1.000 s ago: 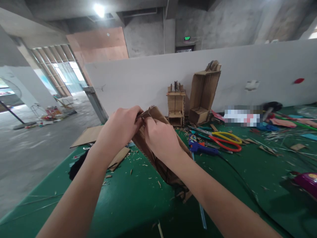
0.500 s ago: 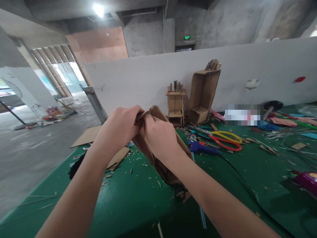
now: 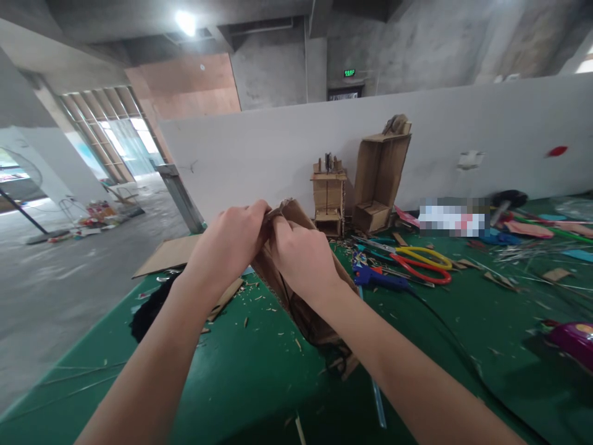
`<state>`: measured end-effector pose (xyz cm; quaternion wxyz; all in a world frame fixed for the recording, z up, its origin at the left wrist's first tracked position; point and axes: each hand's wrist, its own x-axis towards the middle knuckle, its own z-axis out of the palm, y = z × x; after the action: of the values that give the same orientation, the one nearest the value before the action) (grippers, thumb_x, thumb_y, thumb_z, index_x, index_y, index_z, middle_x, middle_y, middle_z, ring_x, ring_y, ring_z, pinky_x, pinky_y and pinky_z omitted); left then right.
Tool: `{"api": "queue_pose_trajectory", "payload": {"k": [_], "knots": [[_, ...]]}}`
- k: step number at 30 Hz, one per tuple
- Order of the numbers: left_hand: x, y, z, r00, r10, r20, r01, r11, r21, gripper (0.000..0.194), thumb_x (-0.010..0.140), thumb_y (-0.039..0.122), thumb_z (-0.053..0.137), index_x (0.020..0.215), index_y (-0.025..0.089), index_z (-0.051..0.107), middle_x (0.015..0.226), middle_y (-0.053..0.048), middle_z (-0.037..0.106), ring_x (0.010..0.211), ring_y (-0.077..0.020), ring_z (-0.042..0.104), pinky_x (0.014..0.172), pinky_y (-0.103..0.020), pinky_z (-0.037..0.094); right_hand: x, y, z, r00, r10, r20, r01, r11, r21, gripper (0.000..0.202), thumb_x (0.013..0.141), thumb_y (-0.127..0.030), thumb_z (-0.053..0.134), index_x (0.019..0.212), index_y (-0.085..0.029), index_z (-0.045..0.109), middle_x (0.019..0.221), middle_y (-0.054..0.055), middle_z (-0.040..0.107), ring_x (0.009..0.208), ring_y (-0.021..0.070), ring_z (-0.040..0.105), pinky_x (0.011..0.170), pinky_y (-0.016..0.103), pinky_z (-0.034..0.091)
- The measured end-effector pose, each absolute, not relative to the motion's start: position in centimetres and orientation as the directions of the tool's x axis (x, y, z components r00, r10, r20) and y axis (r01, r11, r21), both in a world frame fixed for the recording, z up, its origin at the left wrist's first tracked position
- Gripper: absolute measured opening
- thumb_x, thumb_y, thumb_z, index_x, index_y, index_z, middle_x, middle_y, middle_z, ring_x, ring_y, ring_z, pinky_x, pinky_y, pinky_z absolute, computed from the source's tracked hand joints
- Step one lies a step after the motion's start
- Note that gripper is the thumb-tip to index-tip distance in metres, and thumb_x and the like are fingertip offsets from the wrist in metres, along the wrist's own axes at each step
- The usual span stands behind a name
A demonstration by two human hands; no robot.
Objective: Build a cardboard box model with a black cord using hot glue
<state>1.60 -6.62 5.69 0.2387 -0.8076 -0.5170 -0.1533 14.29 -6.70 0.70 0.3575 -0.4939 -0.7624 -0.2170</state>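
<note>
A long open cardboard box [image 3: 301,219] leans at a slant above the green table, its upper end between my two hands. My left hand [image 3: 238,232] is closed on the box's upper left edge. My right hand [image 3: 301,253] reaches into the box near its top, fingers bent and pressed against the cardboard; the fingertips are hidden. Dark cord [image 3: 336,361] hangs at the box's lower end. Behind stand a small cardboard frame [image 3: 328,194] and a taller open cardboard box [image 3: 380,176].
On the green table [image 3: 241,383] lie scissors with yellow and red handles [image 3: 424,262], a blue glue gun [image 3: 382,279] with a black cable, and cardboard scraps. A flat cardboard sheet [image 3: 164,253] and black fabric [image 3: 151,312] are at left. A white panel [image 3: 259,154] stands behind.
My left hand has shifted slightly right and turned against the box's top edge. The flat piece that stuck out between my hands is now mostly hidden.
</note>
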Motion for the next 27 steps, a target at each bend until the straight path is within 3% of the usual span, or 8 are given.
{"api": "queue_pose_trajectory", "payload": {"k": [6, 18, 27], "knots": [[1.38, -6.19, 5.60, 0.410, 0.768, 0.492, 0.912, -0.324, -0.253, 0.020, 0.089, 0.024, 0.033, 0.088, 0.015, 0.051, 0.063, -0.006, 0.057, 0.054, -0.0180, 0.053, 0.049, -0.028, 0.030, 14.34, -6.88, 0.36, -0.297, 0.573, 0.764, 0.906, 0.422, 0.036, 0.018, 0.087, -0.014, 0.037, 0.090, -0.012, 0.055, 0.073, 0.009, 0.065, 0.053, 0.0183, 0.060, 0.041, 0.028, 0.026], [1.27, -6.06, 5.61, 0.383, 0.748, 0.542, 0.923, -0.341, -0.181, 0.017, 0.087, 0.027, 0.039, 0.089, 0.017, 0.054, 0.065, -0.006, 0.060, 0.055, -0.0180, 0.054, 0.049, -0.027, 0.031, 14.43, -7.21, 0.71, -0.321, 0.609, 0.725, 0.904, 0.426, 0.042, 0.021, 0.083, -0.009, 0.040, 0.097, -0.009, 0.057, 0.080, 0.011, 0.067, 0.057, 0.0207, 0.063, 0.042, 0.029, 0.033], [1.50, -6.15, 5.61, 0.366, 0.769, 0.524, 0.930, -0.322, -0.178, 0.018, 0.087, 0.027, 0.037, 0.088, 0.017, 0.053, 0.064, -0.005, 0.059, 0.054, -0.0171, 0.053, 0.050, -0.027, 0.031, 14.64, -7.17, 0.86, -0.328, 0.622, 0.711, 0.901, 0.432, 0.038, 0.021, 0.083, -0.008, 0.042, 0.097, -0.011, 0.057, 0.081, 0.010, 0.067, 0.058, 0.0197, 0.062, 0.044, 0.029, 0.032]]}}
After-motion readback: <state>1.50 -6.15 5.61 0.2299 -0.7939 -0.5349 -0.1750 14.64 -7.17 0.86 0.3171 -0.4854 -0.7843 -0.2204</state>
